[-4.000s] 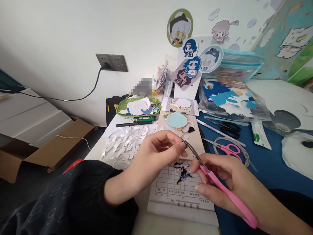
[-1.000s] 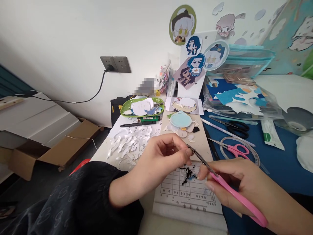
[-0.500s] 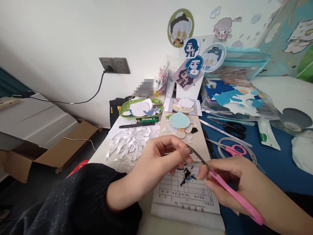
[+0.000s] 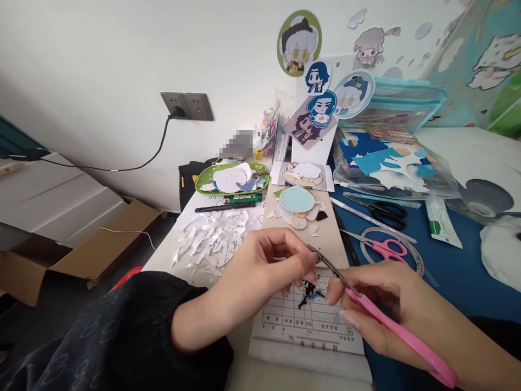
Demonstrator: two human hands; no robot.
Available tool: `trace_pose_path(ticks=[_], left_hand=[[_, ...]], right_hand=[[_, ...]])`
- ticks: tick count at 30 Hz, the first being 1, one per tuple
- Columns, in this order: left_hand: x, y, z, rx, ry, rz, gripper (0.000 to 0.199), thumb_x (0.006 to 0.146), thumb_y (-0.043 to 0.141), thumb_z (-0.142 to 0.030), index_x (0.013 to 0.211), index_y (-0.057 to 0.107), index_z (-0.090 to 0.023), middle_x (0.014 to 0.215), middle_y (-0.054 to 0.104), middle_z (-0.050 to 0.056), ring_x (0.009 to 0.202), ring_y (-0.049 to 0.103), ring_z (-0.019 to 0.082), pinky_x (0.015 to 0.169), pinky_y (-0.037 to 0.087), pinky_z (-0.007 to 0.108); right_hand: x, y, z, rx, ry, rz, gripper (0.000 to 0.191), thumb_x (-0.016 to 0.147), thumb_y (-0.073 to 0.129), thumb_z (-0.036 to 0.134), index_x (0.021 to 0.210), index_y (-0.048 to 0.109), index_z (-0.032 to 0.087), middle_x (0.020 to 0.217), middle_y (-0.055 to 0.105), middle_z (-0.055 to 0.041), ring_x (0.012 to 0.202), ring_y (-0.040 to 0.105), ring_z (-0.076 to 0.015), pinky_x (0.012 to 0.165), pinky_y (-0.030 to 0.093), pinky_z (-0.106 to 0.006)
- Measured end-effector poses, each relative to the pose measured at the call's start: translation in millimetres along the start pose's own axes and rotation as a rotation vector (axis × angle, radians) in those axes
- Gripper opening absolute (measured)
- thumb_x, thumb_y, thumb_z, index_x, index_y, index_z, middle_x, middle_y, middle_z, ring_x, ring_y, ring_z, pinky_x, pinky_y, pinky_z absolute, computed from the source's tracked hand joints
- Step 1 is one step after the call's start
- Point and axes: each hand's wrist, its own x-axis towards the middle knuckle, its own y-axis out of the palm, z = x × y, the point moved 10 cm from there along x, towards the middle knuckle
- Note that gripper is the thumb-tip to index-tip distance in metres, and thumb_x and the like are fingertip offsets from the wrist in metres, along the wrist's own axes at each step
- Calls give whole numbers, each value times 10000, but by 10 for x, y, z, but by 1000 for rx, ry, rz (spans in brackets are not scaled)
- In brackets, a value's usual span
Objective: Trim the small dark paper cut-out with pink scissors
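Above the gridded sheet [image 4: 305,323], right hand [image 4: 391,309] holds pink scissors [image 4: 382,320].

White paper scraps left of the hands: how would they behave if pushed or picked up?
The white paper scraps look thin and curled, so probably very light and floppy. Lying in a loose pile, they would likely scatter rather than slide together. Small slivers seem fiddly to pinch.

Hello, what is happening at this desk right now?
A person is cutting something very small. The right hand holds pink scissors, blade tips at the left hand, whose fingertips pinch a piece too small to identify. Black snippets lie below on a printed sheet, white paper scraps to the left.
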Motion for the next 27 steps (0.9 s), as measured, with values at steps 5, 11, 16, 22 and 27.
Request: trace_pose_path(ticks=[5, 11, 16, 22, 27], left_hand=[[-3, 2, 2, -8, -2, 3, 173, 755, 677, -217, 619, 600, -144, 548, 621, -11, 455, 468, 62, 424, 355, 153], [4, 4, 0, 3, 1, 19, 153, 758, 661, -192, 626, 601, -143, 551, 618, -17, 458, 470, 59, 418, 360, 144], [-1, 13, -20, 29, -3, 30, 128, 755, 643, -165, 636, 603, -145, 561, 621, -20, 464, 476, 61, 421, 363, 147], [3, 5, 2, 13, -7, 30, 148, 761, 653, -195, 632, 591, -154, 550, 612, -25, 466, 472, 65, 413, 355, 143], [-2, 25, -8, -10, -3, 46, 157, 757, 673, -200, 635, 585, -153, 549, 615, -28, 459, 467, 59, 406, 350, 135]], right_hand=[[7, 8, 23, 9, 27, -2, 92, 759, 556, 110, 806, 593, 180, 552, 375, 74, 497, 311, -94, 461, 297, -214], [25, -42, -76, -155, -45, -74, 154, 733, 559, 94, 808, 635, 204, 560, 476, 48, 468, 401, -103, 429, 343, -206], [34, -51, -126, -216, -102, -75, 110, 754, 575, 141, 808, 645, 206, 601, 514, 25, 481, 434, -114, 431, 385, -203], [-27, -37, -4, -133, -95, -64, 146, 730, 561, 90, 798, 640, 192, 595, 479, 29, 500, 393, -113, 453, 355, -217], [-40, -14, -34, -164, -64, -52, 158, 713, 563, 72, 779, 624, 203, 574, 446, 52, 492, 354, -103, 448, 325, -214]])
